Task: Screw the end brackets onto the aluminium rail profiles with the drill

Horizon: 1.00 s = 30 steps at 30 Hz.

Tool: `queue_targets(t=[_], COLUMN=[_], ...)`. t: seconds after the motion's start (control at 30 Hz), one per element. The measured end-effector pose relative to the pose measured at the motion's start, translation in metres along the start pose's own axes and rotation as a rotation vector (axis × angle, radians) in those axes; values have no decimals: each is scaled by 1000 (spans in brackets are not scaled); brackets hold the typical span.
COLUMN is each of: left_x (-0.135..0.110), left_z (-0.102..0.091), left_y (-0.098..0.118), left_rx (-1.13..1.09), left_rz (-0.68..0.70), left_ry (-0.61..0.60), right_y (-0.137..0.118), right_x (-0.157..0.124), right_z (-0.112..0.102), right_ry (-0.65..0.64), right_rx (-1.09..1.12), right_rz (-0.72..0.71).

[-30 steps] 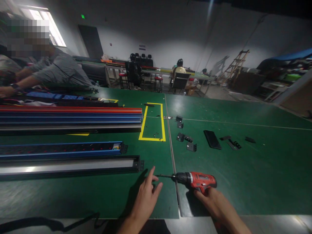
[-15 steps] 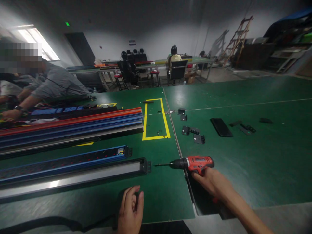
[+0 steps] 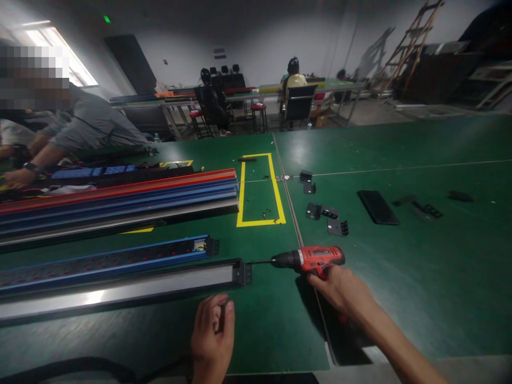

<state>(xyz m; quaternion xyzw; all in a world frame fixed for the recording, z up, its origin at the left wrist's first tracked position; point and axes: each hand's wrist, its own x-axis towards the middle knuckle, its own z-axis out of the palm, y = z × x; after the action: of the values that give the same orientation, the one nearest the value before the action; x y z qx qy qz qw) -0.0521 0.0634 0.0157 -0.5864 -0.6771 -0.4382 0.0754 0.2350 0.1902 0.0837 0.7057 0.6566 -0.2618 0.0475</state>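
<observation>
My right hand [image 3: 338, 288] grips a red cordless drill [image 3: 316, 257] held level above the green table. Its long bit [image 3: 260, 262] points left and its tip touches the black end bracket [image 3: 242, 272] of a long silver and black rail [image 3: 116, 292]. My left hand [image 3: 212, 333] rests on the table below the rail's end, fingers curled with the thumb against them; whether they hold anything is not visible. A blue rail [image 3: 108, 260] with red sockets lies just behind the silver one.
A stack of red, blue and grey rails [image 3: 120, 200] lies further back left. Small black brackets [image 3: 326, 216] and a black phone [image 3: 378, 207] lie right of a yellow taped rectangle [image 3: 260, 189]. A person in grey [image 3: 86, 125] leans over the table at far left.
My right hand moved the drill left until the bit reached the rail's end bracket. My left hand pulled back from near the bit toward me and curled its fingers.
</observation>
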Motion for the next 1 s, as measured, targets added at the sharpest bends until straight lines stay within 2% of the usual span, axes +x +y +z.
queue_targets(t=[0.27, 0.37, 0.57, 0.67, 1.0], left_x=[-14, -21, -16, -12, -22], left_z=[0, 6, 23, 26, 34], left_y=[-10, 4, 43, 50, 46], left_rx=[37, -55, -201, -212, -193], left_rz=[-13, -55, 58, 57, 5], left_ry=[-101, -204, -425, -430, -466], right_y=[-1, -2, -4, -2, -1], right_x=[10, 12, 14, 15, 16], right_z=[-3, -4, -6, -4, -2], right_ry=[3, -1, -25, -12, -9], right_rx=[12, 13, 6, 9, 13], right_rz=[-23, -30, -55, -64, -55])
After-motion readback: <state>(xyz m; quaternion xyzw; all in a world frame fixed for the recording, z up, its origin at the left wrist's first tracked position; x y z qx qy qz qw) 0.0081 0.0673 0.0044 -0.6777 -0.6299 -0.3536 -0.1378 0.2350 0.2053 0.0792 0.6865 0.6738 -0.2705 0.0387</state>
